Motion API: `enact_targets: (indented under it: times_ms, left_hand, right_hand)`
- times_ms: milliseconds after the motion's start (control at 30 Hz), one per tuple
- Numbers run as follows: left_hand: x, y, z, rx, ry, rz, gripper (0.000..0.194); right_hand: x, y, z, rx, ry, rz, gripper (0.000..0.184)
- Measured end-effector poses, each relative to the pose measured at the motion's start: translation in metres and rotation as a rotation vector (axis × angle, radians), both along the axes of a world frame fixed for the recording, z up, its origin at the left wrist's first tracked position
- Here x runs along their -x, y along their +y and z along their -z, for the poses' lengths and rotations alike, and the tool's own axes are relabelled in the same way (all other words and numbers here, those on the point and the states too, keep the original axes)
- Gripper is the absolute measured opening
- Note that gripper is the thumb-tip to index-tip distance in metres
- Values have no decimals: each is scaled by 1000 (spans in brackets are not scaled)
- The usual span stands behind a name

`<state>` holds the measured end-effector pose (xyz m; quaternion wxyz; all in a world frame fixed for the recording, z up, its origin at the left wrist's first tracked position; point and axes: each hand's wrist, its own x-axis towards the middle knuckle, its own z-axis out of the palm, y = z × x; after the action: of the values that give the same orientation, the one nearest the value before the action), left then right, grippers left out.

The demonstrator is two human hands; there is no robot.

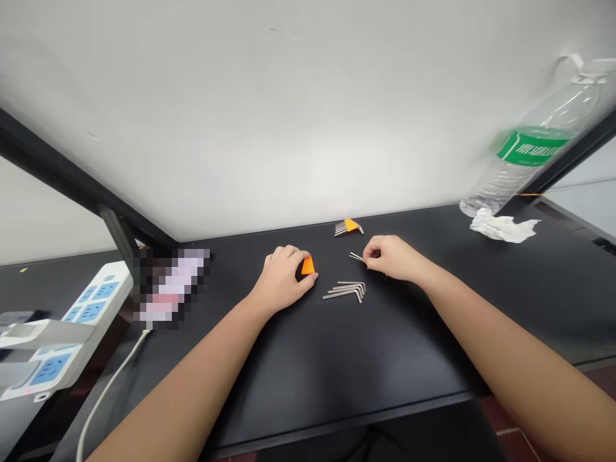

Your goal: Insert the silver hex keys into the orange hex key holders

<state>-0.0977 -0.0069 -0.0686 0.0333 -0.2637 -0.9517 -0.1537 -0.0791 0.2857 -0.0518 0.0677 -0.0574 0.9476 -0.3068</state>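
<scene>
Left fingers [315, 276] part-closed on an empty orange hex-key holder [308, 265], right fingers [364, 260] pinching small hex keys [355, 256], loose L-shaped hex keys [345, 290] between, filled holder [350, 225] far on desk [346, 372].

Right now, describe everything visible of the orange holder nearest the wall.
The orange holder looks like plastic. Several metal rods stick out side by side from its left; a bent metal end shows at its right. It lies on the black tabletop near the wall, beyond the right hand; no hand touches it. Any markings are too small to tell.
</scene>
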Motion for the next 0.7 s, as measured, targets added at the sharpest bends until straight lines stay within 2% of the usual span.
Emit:
enact_targets:
  times_ms: [167, 333, 500, 700]
  left_hand:
    - [0, 0, 0, 4, 6, 10, 36]
    - [-1, 1, 0, -1, 5, 5, 35]
    - [-1, 1, 0, 5, 13, 6, 37]
    - [0, 1, 1, 12, 6, 4, 35]
  right_hand:
    - [3, 2, 2, -66, 8, 90, 12]
    - [1, -5, 3, -104, 57, -47, 15]
    - [-6, -18, 2, -219, 133, -126, 14]
    - [-22, -24, -7, -289, 109, -287, 19]
